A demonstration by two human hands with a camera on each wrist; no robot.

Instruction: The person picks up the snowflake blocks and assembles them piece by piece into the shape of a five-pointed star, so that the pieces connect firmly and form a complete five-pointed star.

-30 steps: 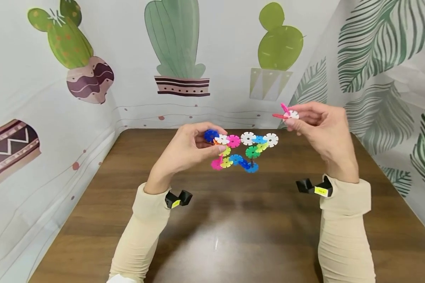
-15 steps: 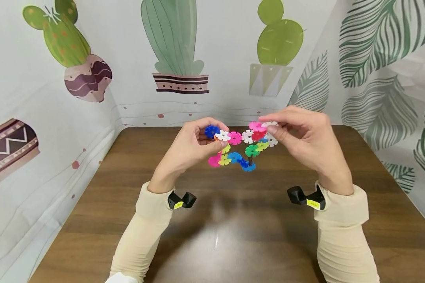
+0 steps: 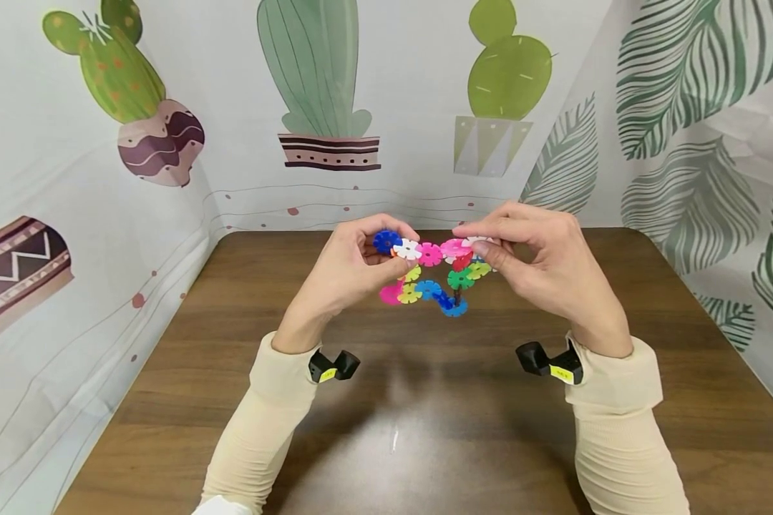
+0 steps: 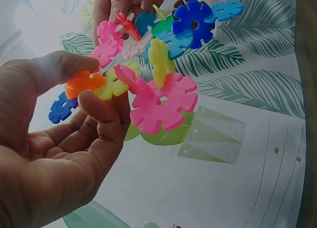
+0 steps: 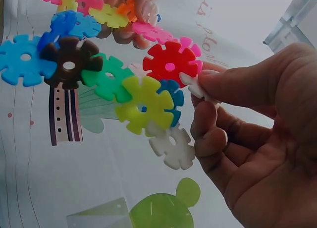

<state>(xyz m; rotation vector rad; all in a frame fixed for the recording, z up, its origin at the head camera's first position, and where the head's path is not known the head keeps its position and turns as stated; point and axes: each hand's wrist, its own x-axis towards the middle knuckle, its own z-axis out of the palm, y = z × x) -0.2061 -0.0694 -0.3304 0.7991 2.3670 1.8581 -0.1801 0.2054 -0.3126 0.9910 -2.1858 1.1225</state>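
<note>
Joined snowflake discs, notched plastic rounds in many colours, form an open-looking frame held above the table. My left hand pinches it at its left end; in the left wrist view, thumb and finger are on an orange disc, with a dark blue disc beside it. My right hand pinches a white disc joined to a pink and a red disc. This small cluster lies against the frame's upper right side, near a pink disc. Fingers partly hide where they meet.
The brown wooden table lies beneath both hands. A pale wall covering printed with cacti and leaves stands behind and at the sides. Black wrist cameras sit on both cuffs.
My right hand has moved left and down, bringing the white, pink and red disc cluster from apart to against the frame. My left hand keeps its grip almost in place.
</note>
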